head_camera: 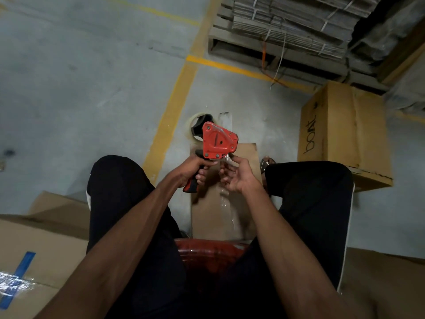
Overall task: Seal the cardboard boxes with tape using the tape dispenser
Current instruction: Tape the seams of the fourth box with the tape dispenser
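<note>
A red tape dispenser (218,141) with a clear tape roll behind it is held up over the floor between my knees. My left hand (195,168) grips its black and red handle. My right hand (234,174) pinches the loose end of the clear tape (226,203) just below the dispenser's mouth, and a crumpled strip hangs down from it. A cardboard box (342,134) with dark lettering stands at the right. Another cardboard box (39,245) with blue and clear tape lies at the lower left.
A flat cardboard sheet (207,217) lies on the grey floor between my legs. Yellow floor lines (174,107) run past it. A pallet with bundled flat cartons (287,26) stands at the back right. A red seat (207,252) is under me.
</note>
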`<state>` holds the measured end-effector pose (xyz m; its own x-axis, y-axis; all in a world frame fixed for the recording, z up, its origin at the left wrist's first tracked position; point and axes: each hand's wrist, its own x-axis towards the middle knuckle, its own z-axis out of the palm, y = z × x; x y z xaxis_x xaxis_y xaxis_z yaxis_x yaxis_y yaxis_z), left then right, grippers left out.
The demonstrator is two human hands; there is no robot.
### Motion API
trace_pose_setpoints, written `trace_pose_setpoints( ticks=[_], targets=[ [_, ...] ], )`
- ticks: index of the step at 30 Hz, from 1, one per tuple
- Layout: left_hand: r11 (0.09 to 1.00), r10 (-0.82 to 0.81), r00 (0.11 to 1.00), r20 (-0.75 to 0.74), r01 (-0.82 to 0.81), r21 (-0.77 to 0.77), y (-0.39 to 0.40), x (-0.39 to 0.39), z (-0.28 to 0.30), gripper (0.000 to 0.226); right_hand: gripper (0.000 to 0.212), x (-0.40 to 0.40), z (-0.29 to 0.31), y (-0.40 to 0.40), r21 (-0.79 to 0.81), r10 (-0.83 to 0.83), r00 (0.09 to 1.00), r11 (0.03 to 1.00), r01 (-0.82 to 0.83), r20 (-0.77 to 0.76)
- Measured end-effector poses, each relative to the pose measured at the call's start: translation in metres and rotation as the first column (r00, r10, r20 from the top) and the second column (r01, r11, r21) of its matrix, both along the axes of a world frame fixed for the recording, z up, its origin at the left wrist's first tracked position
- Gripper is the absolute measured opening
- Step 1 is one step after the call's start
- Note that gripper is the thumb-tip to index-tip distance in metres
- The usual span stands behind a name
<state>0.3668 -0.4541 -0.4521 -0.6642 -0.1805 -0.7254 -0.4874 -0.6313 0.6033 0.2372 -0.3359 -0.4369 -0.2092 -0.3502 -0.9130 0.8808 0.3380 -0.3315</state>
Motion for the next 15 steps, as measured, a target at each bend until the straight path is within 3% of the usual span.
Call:
trace_pose_setpoints(
  ticks=[3, 7, 11, 15],
  targets=[
    [0.999, -0.009, 1.0, -0.024, 0.008, -0.032, 0.002, -0.003, -0.002, 0.036, 0.03, -0.009, 0.0, 0.001, 0.021, 0.053, 0.999, 0.998, -0.053, 0.011],
    [0.999, -0.019, 0.999, -0.049, 0.017, -0.044, 0.003, -0.007, -0.006, 0.031, 0.042, -0.013, -0.005, 0.005, 0.061, 0.088, 0.996, 0.994, -0.089, 0.015],
    [0.998, -0.027, 0.998, -0.057, 0.024, -0.051, 0.001, -0.009, -0.011, 0.024, 0.024, -0.01, -0.012, 0.006, 0.048, 0.062, 0.997, 0.997, -0.064, 0.044],
    [0.998, -0.031, 0.997, -0.073, 0.026, -0.061, 0.0, -0.007, -0.008, 0.031, 0.026, -0.014, -0.027, 0.005, 0.088, 0.04, 0.997, 0.996, -0.033, -0.073]
  ],
)
